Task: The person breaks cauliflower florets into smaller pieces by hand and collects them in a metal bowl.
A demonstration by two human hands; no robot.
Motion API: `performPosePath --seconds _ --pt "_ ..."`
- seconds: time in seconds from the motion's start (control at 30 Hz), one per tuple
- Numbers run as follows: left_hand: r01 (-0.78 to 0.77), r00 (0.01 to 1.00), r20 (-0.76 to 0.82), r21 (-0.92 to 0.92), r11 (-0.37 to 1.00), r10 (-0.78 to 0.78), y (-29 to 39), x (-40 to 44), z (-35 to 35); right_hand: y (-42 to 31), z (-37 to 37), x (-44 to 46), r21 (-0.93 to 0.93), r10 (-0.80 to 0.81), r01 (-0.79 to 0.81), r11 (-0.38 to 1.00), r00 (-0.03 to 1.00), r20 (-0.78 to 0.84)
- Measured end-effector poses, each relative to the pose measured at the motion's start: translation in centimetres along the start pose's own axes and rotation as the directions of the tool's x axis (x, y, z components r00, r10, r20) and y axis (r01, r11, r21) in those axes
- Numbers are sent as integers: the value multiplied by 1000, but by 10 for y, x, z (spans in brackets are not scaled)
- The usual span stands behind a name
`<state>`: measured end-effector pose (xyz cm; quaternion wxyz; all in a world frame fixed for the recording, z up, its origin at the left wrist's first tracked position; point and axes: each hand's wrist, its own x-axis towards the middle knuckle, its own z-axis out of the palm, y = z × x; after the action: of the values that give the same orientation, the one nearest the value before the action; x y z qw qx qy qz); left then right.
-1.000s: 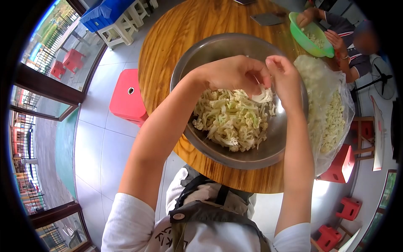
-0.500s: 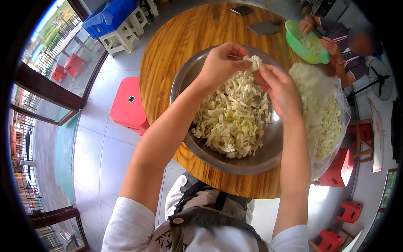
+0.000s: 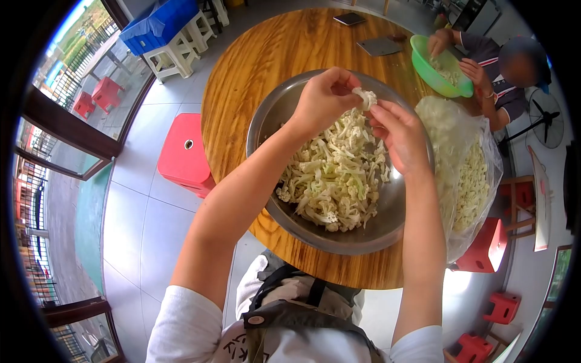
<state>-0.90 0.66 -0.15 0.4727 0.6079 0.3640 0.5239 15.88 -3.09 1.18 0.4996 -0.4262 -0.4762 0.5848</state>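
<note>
A small white cauliflower floret (image 3: 366, 98) is pinched between the fingertips of both my hands, above the far part of a wide metal bowl (image 3: 339, 243). My left hand (image 3: 328, 100) grips it from the left, thumb and forefinger together. From the right, my right hand (image 3: 398, 134) holds its other side, with the lower fingers curled. Below them, a heap of pale cauliflower pieces (image 3: 333, 175) lies in the bowl, partly hidden by my hands and forearms.
Right of the bowl sits a clear plastic bag (image 3: 445, 130) of cauliflower pieces. Beyond it, a person's hands work at a green bowl (image 3: 426, 72). A phone (image 3: 349, 19) and a grey flat object (image 3: 380, 46) lie on the wooden table (image 3: 242, 78). A red stool (image 3: 181, 154) stands left.
Both hands stay on the floret, which has turned slightly between the fingertips. The other person's far hand has dipped lower into the green bowl. The whole view has shifted slightly.
</note>
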Motion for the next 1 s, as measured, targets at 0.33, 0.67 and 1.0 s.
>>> performPosePath --seconds 0.33,0.67,1.0 --pt "48 999 -16 -4 999 -48 -1 -1 2 8 -3 3 -105 -15 19 994 999 36" --pt "153 987 -67 163 975 -144 8 -4 8 8 1 4 -175 -131 103 979 979 -155" --pt "259 964 64 -15 966 -258 -3 -3 6 20 7 2 -588 -391 268 763 916 -89"
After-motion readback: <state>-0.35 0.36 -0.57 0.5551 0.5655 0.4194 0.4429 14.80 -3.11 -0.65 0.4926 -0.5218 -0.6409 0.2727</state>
